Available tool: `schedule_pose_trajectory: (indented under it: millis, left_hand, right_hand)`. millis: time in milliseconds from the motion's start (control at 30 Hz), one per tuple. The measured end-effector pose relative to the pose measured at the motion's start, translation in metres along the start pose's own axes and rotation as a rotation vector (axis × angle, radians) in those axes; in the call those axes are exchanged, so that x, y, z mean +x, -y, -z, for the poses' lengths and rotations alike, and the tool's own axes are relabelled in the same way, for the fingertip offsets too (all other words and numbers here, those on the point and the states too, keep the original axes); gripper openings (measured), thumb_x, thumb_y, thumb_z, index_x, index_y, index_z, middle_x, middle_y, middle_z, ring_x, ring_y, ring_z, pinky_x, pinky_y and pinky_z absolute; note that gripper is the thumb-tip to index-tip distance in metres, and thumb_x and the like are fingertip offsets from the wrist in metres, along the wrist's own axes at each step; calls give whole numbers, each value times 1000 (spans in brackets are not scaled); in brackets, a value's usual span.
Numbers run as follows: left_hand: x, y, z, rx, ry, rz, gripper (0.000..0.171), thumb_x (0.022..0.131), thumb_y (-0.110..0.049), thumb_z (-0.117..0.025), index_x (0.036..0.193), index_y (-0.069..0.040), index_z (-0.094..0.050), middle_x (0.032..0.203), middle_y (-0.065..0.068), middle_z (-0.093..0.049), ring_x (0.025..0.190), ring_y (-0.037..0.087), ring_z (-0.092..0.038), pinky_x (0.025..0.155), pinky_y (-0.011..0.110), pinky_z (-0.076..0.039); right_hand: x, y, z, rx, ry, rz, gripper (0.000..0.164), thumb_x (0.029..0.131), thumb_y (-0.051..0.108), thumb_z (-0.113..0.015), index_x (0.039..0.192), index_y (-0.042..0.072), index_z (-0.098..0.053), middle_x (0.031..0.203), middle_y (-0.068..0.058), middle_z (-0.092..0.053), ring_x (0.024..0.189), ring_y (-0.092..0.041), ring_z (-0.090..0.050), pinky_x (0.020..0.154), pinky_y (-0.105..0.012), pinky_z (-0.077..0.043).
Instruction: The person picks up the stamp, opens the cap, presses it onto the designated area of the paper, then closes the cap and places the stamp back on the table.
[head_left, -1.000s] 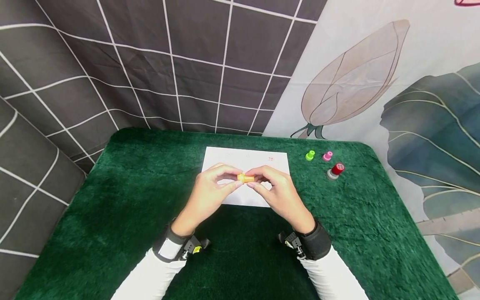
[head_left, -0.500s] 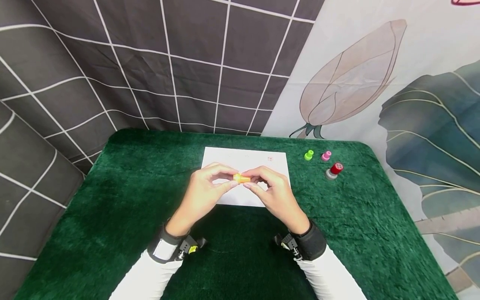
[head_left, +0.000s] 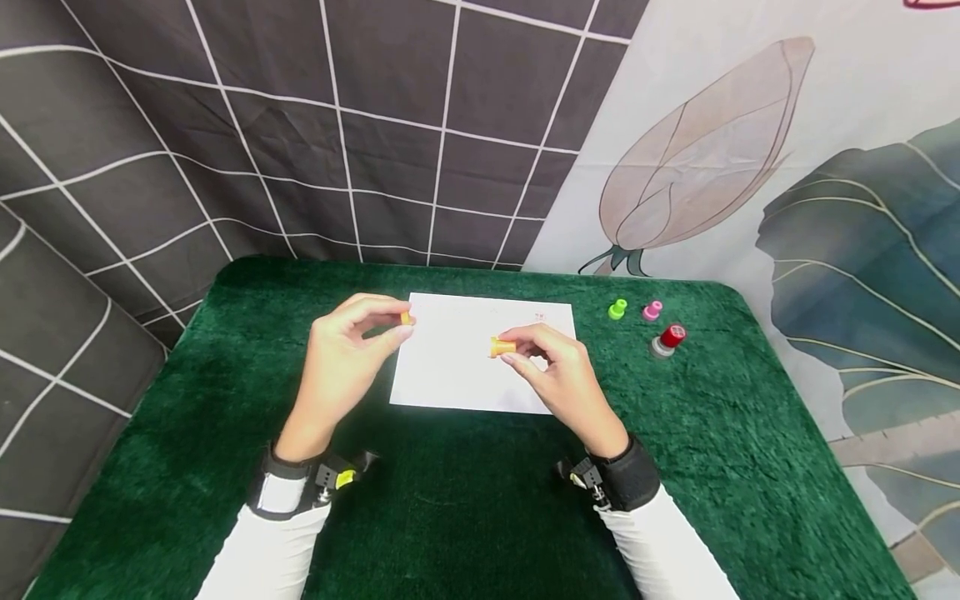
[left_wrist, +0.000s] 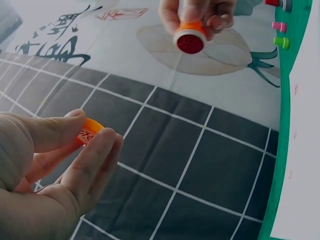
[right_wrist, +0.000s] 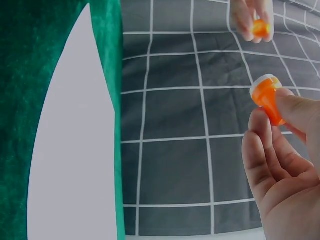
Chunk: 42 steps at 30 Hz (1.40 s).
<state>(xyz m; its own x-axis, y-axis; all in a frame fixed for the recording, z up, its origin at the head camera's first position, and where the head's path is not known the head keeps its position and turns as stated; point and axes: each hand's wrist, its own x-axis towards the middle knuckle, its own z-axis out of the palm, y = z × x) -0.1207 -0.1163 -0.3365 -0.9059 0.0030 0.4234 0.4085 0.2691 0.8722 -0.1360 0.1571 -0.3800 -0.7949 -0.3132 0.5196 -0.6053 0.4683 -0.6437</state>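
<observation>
My left hand pinches a small orange stamp cap between thumb and fingers, over the paper's left edge in the head view. Red marks show on the cap's end in the left wrist view. My right hand pinches the handle of an orange self-inking stamp above the right part of the paper. The stamp's round, dark red face is bare in the left wrist view, with a pale rim around it. Below both hands lies a white sheet of paper bearing faint small red prints near its far edge.
Right of the paper stand a green stamp, a pink stamp and a larger red-topped stamp with a clear base. A green plush cloth covers the table. Patterned curtains hang behind it.
Earlier both hands met at the orange stamp over the paper. The cap has come off, and my left hand has moved left and away with it. My right hand keeps the stamp, shifting slightly.
</observation>
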Motion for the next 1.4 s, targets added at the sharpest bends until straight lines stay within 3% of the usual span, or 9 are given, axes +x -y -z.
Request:
schedule_pose_trajectory:
  millis: [267, 533, 900, 1133, 1400]
  left_hand:
    - [0, 2, 7, -2, -40, -3, 31, 81, -14, -78, 109, -4, -73, 110, 7, -70, 95, 15, -68, 87, 34, -57]
    - [4, 5, 12, 0, -73, -24, 28, 81, -11, -77, 108, -4, -73, 108, 7, -70, 94, 14, -68, 87, 32, -57]
    - [4, 4, 16, 10, -100, -37, 30, 81, -12, -77, 109, -3, -73, 108, 8, -70, 94, 14, -68, 88, 29, -56]
    - [4, 5, 17, -9, -100, -46, 29, 81, -10, -77, 109, -2, -72, 108, 8, -70, 94, 14, -68, 87, 28, -56]
    - [4, 7, 17, -23, -96, -48, 30, 80, -9, -77, 109, -2, -72, 108, 9, -70, 94, 14, -68, 87, 28, -56]
  right_hand:
    - [6, -11, -13, -49, 104, 16, 20, 87, 17, -72, 107, 13, -70, 90, 0, -66, 78, -11, -56, 65, -42, -59]
    - [35, -19, -36, -172, 283, 56, 16, 88, 18, -71, 103, 13, -68, 87, 3, -62, 74, -10, -53, 64, -28, -53]
    - [69, -31, -77, -350, 463, 105, 15, 89, 19, -70, 100, 9, -69, 86, -3, -65, 74, -14, -54, 69, -29, -53]
    - [81, -37, -89, -388, 521, 143, 8, 92, 14, -65, 95, 7, -68, 84, -3, -65, 76, -14, -55, 72, -30, -53]
    - [91, -40, -101, -403, 559, 119, 9, 93, 13, -63, 97, 7, -68, 85, -5, -67, 75, -16, -57, 73, -31, -54]
